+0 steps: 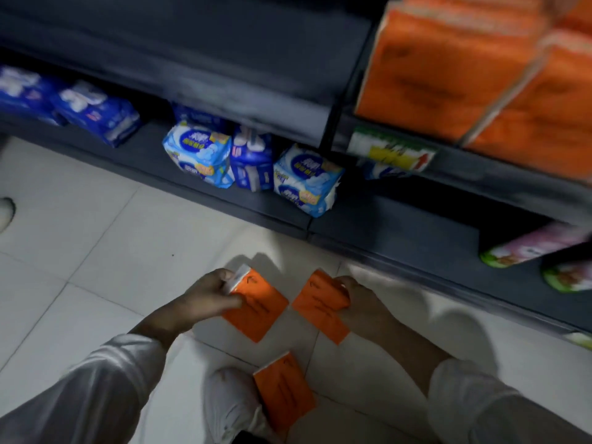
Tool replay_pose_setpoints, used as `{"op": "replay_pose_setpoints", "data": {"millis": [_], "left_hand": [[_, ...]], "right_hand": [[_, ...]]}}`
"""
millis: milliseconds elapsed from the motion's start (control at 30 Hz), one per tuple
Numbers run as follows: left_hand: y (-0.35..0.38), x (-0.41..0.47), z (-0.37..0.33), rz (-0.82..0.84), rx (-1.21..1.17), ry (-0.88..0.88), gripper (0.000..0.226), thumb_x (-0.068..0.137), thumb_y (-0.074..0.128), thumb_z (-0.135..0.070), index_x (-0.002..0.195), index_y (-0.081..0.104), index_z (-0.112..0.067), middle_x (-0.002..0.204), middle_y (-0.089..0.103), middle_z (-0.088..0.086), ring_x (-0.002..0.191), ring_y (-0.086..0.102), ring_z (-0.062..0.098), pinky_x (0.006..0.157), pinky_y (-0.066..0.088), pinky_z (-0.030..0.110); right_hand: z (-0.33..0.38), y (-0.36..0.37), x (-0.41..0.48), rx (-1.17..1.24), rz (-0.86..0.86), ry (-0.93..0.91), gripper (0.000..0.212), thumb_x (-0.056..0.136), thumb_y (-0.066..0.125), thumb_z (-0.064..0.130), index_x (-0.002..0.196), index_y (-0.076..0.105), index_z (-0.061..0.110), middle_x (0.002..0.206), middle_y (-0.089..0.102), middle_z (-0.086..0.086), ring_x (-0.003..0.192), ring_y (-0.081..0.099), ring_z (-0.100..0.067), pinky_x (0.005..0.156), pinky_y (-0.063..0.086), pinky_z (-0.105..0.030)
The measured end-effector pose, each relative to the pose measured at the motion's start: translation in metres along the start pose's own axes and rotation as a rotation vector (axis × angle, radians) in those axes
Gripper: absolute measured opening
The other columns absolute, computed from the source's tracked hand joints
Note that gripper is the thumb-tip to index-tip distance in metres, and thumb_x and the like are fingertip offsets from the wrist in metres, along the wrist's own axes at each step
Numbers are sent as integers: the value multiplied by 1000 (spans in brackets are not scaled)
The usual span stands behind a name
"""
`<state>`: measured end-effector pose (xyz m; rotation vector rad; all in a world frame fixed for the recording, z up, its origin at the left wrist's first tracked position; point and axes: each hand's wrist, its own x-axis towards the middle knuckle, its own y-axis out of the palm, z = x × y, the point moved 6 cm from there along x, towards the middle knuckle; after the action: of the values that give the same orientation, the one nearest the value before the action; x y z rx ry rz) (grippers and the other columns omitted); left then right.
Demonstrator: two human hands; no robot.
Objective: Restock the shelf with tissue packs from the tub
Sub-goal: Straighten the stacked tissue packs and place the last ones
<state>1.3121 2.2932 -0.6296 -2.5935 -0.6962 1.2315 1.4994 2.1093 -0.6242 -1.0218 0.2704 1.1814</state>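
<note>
Pale floor tiles (pixel 96 235) run along a dark shelf (pixel 400 238) stocked with blue packs (pixel 198 152) low down and orange stock (pixel 448 75) at upper right. Over the floor, the left hand (pixel 208 296) has its fingers curled round one orange tissue pack (pixel 256 309), and the right hand (pixel 358 302) grips a second pack (pixel 320 306) just beside it. A third pack (pixel 283 389) lies on the tiles beside a white shoe (pixel 234 402).

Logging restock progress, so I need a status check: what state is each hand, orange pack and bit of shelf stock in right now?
Left hand: grips the left pack.
Left pack: held, not yet shelved.
Right hand: grips the right pack.
Right pack: held, not yet shelved.
Third pack: loose, beside the white shoe.
Shelved orange packs: stacked, upper right.
Blue packs: on the bottom shelf, some tilted.
</note>
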Motion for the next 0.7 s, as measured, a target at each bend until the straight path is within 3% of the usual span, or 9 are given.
{"op": "replay_pose_setpoints", "data": {"millis": [100,167,233,333,400,467,533,600,700], "left_hand": [[-7,-29,-46,44,88,42,53,53,69,-24,102,56,-10,85,63,8,73,59,16,61,47,25],[-16,-49,-81,-20,168,127,58,65,70,-18,116,43,-18,91,62,10,75,58,16,61,47,21],[-25,-72,-120,-104,227,253,59,80,62,-8,121,29,-34,94,62,16,72,59,24,62,50,28],[-25,-111,-169,-125,258,431,59,87,49,1,95,43,-57,101,49,15,71,57,27,56,53,36],[-15,-139,-200,-152,286,509,60,90,46,2,82,59,-56,101,40,6,79,58,25,60,57,34],[-3,-169,-232,-198,263,586,38,94,49,-5,100,63,-40,102,39,4,96,55,23,85,51,34],[10,-197,-259,-219,177,620,20,94,53,-23,109,65,-30,111,43,6,110,46,13,102,35,23],[24,-219,-282,-217,103,629,19,90,55,-39,104,66,-34,118,42,3,116,42,8,107,28,24],[49,-244,-310,-230,108,693,16,83,63,-44,95,67,-35,119,39,1,114,41,7,103,33,23]], "right_hand": [[14,-37,-38,68,-88,-47,47,85,61,19,129,45,19,117,57,3,101,54,-10,79,39,-16],[22,-67,-65,115,-170,-87,43,82,62,12,124,52,19,113,60,3,104,56,-10,81,40,-16],[30,-98,-94,136,-212,-119,47,80,59,5,124,53,20,113,59,1,105,56,-13,82,41,-20],[44,-138,-139,245,-223,-207,54,71,60,-1,119,52,23,110,55,0,103,56,-17,81,43,-26],[55,-160,-168,305,-269,-305,53,70,63,-7,110,53,27,111,56,-5,100,56,-18,83,44,-26],[62,-178,-192,327,-340,-400,54,74,61,-14,104,54,30,109,56,-6,98,55,-16,83,43,-22],[66,-193,-215,354,-375,-451,53,79,61,-9,110,53,32,114,51,-5,102,53,-15,84,42,-20],[64,-204,-236,413,-387,-464,51,82,60,-5,113,52,34,122,45,-5,110,51,-18,88,41,-25],[58,-217,-264,495,-411,-508,52,84,59,-5,109,54,40,128,44,-8,115,49,-20,94,42,-29]]}}
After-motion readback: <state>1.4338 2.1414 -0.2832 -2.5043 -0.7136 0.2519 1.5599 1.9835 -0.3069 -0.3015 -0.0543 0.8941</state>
